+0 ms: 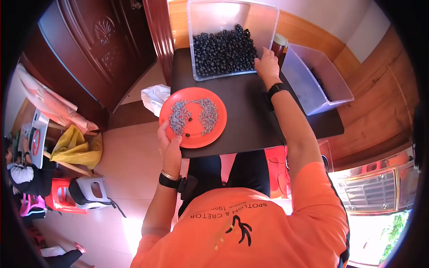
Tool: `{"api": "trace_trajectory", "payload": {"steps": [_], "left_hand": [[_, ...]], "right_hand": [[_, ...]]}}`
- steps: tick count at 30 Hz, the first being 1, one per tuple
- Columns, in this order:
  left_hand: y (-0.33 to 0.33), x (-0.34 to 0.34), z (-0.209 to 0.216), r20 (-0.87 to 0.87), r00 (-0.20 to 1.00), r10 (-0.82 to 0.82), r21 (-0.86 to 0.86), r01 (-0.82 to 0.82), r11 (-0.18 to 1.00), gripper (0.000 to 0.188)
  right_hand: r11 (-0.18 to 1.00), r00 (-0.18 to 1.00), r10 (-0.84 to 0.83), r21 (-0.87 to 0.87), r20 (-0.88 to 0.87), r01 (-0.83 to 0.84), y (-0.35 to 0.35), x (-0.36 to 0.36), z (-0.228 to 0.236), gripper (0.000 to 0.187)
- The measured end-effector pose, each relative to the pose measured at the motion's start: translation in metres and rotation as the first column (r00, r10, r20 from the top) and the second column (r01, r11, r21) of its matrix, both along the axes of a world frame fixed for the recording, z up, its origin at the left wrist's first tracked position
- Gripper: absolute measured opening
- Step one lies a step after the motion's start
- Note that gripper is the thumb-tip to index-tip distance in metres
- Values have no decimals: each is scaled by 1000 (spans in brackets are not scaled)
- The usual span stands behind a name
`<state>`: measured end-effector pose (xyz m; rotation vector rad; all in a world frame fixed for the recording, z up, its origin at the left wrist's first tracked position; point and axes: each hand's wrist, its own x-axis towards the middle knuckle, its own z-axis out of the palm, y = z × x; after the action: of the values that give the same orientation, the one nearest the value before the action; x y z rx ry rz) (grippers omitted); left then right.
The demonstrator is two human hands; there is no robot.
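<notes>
Our left hand [170, 149] grips the near-left rim of the orange plate [194, 107], which lies at the front left of the desk [254, 120] and seems to jut past its edge; pressing down there could tip it and spill the silver bits [208, 115]. Our right hand [268, 66] is at the right side of the clear bin [210, 15]; we cannot tell whether its fingers pinch anything. A careless knuckle might knock the jar [279, 43] beside it, and tugging the bin could scatter its black pieces [223, 49].
</notes>
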<state>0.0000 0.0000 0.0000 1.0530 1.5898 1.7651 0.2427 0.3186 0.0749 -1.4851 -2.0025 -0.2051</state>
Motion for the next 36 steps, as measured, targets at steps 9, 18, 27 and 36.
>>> {"api": "trace_trajectory", "payload": {"steps": [9, 18, 27, 36], "left_hand": [[-4, -21, -12, 7, 993, -118, -39, 119, 992, 55], [16, -38, 13, -210, 902, -378, -114, 361, 926, 62], [12, -37, 14, -374, 883, -284, -114, 260, 959, 64], [-37, 83, 33, -737, 598, -315, -2, 464, 886, 48]], "right_hand": [[943, 934, -166, 227, -315, 244, 6, 5, -12, 36], [966, 975, -155, -229, -160, 117, 42, 41, -32, 34], [979, 940, -205, -62, -274, 195, 8, 46, -27, 35], [862, 912, 411, 320, 11, -393, -4, -23, 11, 43]]}}
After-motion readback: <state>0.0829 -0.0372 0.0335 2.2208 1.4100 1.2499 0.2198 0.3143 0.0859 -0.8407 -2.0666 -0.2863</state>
